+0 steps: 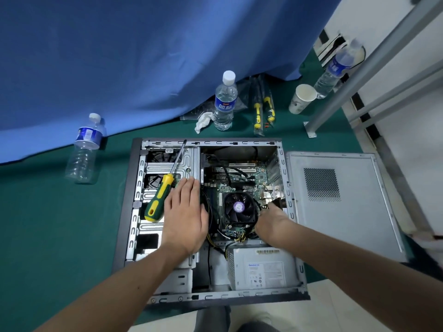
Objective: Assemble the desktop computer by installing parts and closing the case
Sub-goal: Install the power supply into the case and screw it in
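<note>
An open desktop case (130,207) lies flat on a green mat, with the motherboard (242,180), the CPU cooler fan (239,208) and the power supply (263,269) inside. My left hand (185,212) rests flat, fingers straight, on the drive cage beside the board. A green and yellow screwdriver (160,195) lies on the cage just left of that hand. My right hand (271,221) reaches in right of the fan, its fingertips down by the rear corner of the board and hidden from view. The removed side panel (342,212) lies to the right of the case.
Three water bottles stand around: one at left (84,149), one behind the case (225,101), one at far right (333,73). A paper cup (302,98), bagged screwdrivers (262,109) and a crumpled tissue (203,121) lie behind the case. Blue cloth hangs behind; a metal frame (359,75) stands right.
</note>
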{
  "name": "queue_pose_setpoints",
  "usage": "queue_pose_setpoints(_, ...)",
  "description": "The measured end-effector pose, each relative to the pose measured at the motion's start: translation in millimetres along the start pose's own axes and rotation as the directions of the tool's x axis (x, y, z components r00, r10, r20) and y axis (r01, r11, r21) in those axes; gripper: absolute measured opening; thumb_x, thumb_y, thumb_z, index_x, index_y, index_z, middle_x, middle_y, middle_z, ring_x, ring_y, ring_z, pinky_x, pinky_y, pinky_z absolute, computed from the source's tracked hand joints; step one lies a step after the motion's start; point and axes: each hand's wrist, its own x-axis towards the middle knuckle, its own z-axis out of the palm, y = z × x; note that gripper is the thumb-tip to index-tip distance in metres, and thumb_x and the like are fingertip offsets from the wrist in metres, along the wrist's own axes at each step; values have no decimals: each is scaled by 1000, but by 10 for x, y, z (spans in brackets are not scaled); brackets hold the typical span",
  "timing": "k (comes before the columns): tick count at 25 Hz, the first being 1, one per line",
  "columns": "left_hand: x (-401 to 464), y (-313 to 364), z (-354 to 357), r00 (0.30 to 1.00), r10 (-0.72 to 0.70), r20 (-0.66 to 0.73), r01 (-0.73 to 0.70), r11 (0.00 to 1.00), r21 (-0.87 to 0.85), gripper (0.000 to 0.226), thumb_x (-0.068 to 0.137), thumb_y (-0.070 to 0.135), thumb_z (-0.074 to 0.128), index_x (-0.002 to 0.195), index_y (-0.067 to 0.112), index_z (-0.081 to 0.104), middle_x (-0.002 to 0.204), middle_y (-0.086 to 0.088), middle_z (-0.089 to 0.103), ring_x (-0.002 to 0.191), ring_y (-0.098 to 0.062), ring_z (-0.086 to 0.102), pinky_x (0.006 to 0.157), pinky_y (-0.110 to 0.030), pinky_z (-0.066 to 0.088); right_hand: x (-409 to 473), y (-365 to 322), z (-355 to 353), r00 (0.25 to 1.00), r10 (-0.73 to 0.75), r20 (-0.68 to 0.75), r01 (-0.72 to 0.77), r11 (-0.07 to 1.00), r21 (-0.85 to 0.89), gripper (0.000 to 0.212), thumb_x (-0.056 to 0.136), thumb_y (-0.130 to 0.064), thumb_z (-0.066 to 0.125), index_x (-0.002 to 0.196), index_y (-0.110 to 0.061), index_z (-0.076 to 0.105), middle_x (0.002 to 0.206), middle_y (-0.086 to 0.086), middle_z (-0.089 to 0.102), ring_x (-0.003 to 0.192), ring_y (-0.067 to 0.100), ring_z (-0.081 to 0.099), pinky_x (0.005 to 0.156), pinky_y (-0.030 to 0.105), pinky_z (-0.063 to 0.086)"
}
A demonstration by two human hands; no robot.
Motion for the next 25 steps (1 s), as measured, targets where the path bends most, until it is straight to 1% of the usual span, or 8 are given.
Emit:
queue_pose_setpoints(3, 16, -8, -10, 1000, 0, -15, -1, 1000, -20, 58, 95, 33, 29, 146, 6, 40, 150, -10, 42, 143, -24, 29, 118, -46, 26, -142, 20, 7, 991, -4, -137, 7, 1000, 23, 14, 97, -15, 55, 108, -10, 61, 113, 5, 65, 106, 22, 53, 103, 41, 37)
queue_pose_setpoints(6, -8, 0, -20, 1000, 1, -7, -1, 1000, -14, 58, 97, 34, 27, 148, 8, 37, 152, -9, 39, 144, -22, 26, 120, -42, 20, -372, 0, 59, 897, 121, -424, 40, 935, 352, 20, 89, 1, 50, 100, -9, 64, 96, 5, 67, 87, 18, 56, 85, 35, 52)
queue_pose_setpoints(8, -7, 26, -75, 997, -26, 66, 27, 1000, -11, 57, 101, 32, 26, 154, 9, 27, 159, -8, 28, 148, -21, 17, 123, -38, 11, -562, -44, 140, 827, 238, -509, 125, 806, 579, 35, 86, 5, 44, 108, -10, 67, 98, 5, 67, 94, 19, 59, 85, 35, 55)
queue_pose_setpoints(11, -37, 135, -297, 968, -46, 248, 55, 998, -29, 63, 106, 37, 26, 157, 10, 3, 165, -7, 2, 152, -20, 2, 124, -34, 2, -886, -71, 400, 774, 353, -525, 244, 599, 763, 32, 99, -11, 45, 122, -18, 66, 118, 0, 67, 115, 14, 57, 100, 33, 48)
queue_pose_setpoints(15, -522, 277, -735, 830, 10, 557, 110, 977, -182, 68, 104, 37, 40, 158, 14, 6, 165, 2, -1, 144, -22, 33, 120, -34, 23, -1323, 47, 734, 720, 416, -556, 325, 506, 799, 30, 102, -28, 46, 128, -25, 63, 128, -8, 63, 118, 7, 54, 105, 26, 42)
queue_pose_setpoints(17, -839, 348, -883, 786, 29, 618, 131, 968, -212, 66, 103, 39, 41, 157, 16, 13, 162, 7, 4, 141, -19, 34, 116, -32, 31, -1459, 121, 883, 679, 452, -579, 359, 484, 798, 32, 101, -31, 47, 130, -28, 61, 128, -12, 62, 117, 5, 54, 102, 23, 42)
queue_pose_setpoints(21, -988, 596, -918, 829, -40, 558, 239, 927, -288, 54, 103, 37, 44, 153, 21, 28, 155, 9, 22, 135, -7, 34, 113, -26, 32, -1426, 230, 1045, 679, 485, -551, 426, 352, 834, 34, 101, -31, 50, 134, -28, 56, 131, -10, 60, 116, 5, 56, 103, 25, 44)
queue_pose_setpoints(25, -790, 816, -746, 863, -199, 465, 308, 936, -171, 56, 103, 36, 45, 153, 17, 29, 160, -2, 18, 146, -19, 24, 120, -35, 23, -1165, 170, 1049, 762, 488, -427, 401, 162, 902, 56, 100, -28, 52, 151, -22, 31, 147, 1, 44, 126, 15, 50, 108, 33, 42)
